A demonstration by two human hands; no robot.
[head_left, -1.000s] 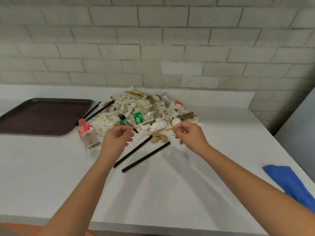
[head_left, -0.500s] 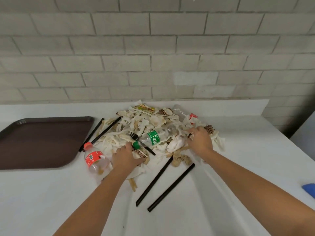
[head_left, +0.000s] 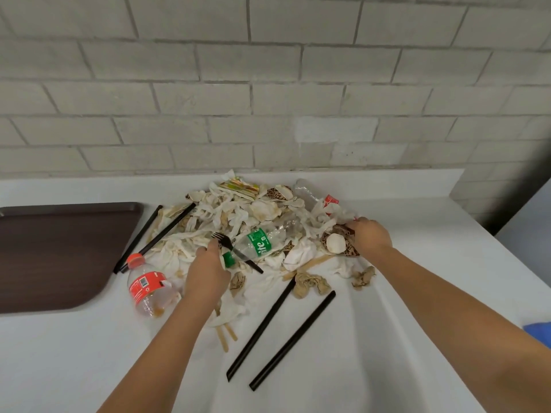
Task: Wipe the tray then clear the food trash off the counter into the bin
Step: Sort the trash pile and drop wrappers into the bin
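Head view: heap of crumpled white napkins & food trash [head_left: 238,222], by counter's [head_left: 89,353] back edge, is flanked by both hands, prob. for gathering. Fingers [head_left: 205,251] of left hand [head_left: 207,272] are buried in napkins, grip can't be told; right hand [head_left: 369,238] is curled on brown spotted paper wrapper [head_left: 350,252].

A wall [head_left: 268,84] of pale grey bricks stands behind a white counter [head_left: 89,368] with a low lip [head_left: 402,180] along its back. At the right the wall turns a corner, next to a dark gap [head_left: 518,180]. Soft light leaves faint shadows on the counter.
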